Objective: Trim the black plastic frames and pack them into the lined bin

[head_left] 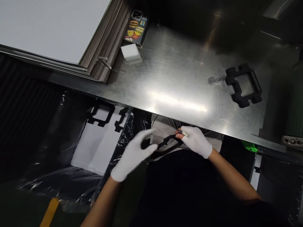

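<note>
My right hand (pixel 195 140), in a white glove with bare fingertips, is closed on a small thin tool (pixel 184 133) with a pale, wrapped-looking handle and a dark tip. Its exact kind is too small to tell. Just below those fingertips is a black, foam-like frame (pixel 169 138) with notched edges, over my lap; whether the right fingers also grip it I cannot tell. My left hand (pixel 133 151), white-gloved and slightly blurred, has its thumb and fingers spread around nothing. Its thumb tip is close to the frame's left end. Similar notched black frame (pixel 254 80) lies on the metal table.
A metal table (pixel 175 75) spans ahead. On it are stacked white-topped sheets (pixel 47 28), a phone in a food-patterned case (pixel 136 30) and a white block (pixel 131 52). At lower left, a plastic-lined bin (pixel 92 151) holds black frames. A green object (pixel 249 146) sits under the table edge.
</note>
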A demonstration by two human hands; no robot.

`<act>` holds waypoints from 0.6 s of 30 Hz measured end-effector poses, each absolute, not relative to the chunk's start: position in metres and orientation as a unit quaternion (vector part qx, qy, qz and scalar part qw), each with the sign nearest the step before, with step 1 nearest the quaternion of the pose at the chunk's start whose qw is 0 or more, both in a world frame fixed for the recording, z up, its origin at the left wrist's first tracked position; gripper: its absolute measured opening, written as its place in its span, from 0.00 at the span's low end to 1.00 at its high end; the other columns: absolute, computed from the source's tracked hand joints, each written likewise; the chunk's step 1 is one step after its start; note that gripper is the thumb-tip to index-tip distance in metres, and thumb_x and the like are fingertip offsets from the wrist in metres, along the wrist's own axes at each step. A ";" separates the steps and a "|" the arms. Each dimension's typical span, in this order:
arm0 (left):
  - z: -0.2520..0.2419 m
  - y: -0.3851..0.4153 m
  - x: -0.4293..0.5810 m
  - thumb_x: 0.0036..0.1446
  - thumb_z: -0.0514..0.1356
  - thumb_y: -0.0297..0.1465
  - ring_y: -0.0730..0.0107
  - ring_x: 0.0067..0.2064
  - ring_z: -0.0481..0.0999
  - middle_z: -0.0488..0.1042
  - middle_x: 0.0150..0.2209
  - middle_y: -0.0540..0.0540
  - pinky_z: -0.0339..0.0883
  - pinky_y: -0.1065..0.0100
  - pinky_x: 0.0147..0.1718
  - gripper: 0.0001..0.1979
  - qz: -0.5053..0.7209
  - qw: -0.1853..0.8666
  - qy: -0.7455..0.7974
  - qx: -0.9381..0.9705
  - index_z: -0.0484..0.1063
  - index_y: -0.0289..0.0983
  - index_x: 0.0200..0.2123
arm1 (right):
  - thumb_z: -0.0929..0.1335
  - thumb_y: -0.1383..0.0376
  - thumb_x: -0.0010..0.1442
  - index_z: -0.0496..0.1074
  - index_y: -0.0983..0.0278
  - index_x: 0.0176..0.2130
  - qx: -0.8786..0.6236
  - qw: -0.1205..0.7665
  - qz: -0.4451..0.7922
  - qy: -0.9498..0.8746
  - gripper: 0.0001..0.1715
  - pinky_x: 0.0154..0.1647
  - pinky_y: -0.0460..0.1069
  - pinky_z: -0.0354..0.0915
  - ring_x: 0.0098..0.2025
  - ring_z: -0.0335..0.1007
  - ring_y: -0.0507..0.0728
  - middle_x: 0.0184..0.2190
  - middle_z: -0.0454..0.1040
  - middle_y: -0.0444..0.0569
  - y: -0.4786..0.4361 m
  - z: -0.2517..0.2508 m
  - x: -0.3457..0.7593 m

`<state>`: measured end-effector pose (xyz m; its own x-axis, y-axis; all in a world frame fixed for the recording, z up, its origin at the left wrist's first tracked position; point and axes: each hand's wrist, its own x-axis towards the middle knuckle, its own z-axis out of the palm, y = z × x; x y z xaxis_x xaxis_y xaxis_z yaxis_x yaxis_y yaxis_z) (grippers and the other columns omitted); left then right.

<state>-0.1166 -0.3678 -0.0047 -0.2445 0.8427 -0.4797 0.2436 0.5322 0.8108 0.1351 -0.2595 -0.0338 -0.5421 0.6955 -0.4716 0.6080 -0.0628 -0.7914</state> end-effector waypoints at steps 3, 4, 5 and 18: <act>-0.007 -0.395 -0.103 0.63 0.67 0.52 0.60 0.32 0.74 0.73 0.25 0.48 0.72 0.63 0.34 0.25 0.373 0.358 0.800 0.304 0.72 0.41 0.23 | 0.68 0.54 0.71 0.79 0.59 0.39 -0.550 0.100 0.544 -0.626 0.15 0.39 0.48 0.65 0.34 0.72 0.55 0.30 0.77 0.41 -0.273 -0.039 0.130; -0.009 -0.403 -0.094 0.65 0.64 0.53 0.61 0.29 0.73 0.72 0.22 0.48 0.69 0.63 0.30 0.28 0.365 0.387 0.795 0.293 0.71 0.40 0.20 | 0.68 0.53 0.70 0.79 0.59 0.39 -0.567 0.117 0.544 -0.607 0.15 0.39 0.49 0.65 0.35 0.72 0.55 0.31 0.78 0.42 -0.277 -0.040 0.127; -0.012 -0.408 -0.083 0.66 0.63 0.55 0.61 0.28 0.74 0.73 0.22 0.47 0.68 0.63 0.29 0.30 0.349 0.442 0.774 0.290 0.73 0.39 0.21 | 0.68 0.52 0.70 0.79 0.59 0.40 -0.580 0.135 0.547 -0.589 0.16 0.40 0.49 0.66 0.36 0.72 0.56 0.32 0.79 0.42 -0.281 -0.041 0.124; -0.032 -0.381 -0.050 0.59 0.67 0.50 0.59 0.32 0.79 0.78 0.29 0.47 0.71 0.63 0.34 0.19 0.308 0.552 0.725 0.274 0.74 0.40 0.38 | 0.58 0.54 0.78 0.73 0.60 0.47 -0.479 0.148 0.576 -0.646 0.19 0.50 0.52 0.71 0.45 0.75 0.57 0.46 0.76 0.50 -0.326 -0.016 0.143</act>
<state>-0.0497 -0.3812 -0.0321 -0.2394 0.7369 -0.6322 0.0571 0.6607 0.7484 0.1426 -0.3264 -0.0162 -0.4967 0.7892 -0.3612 0.4489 -0.1226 -0.8851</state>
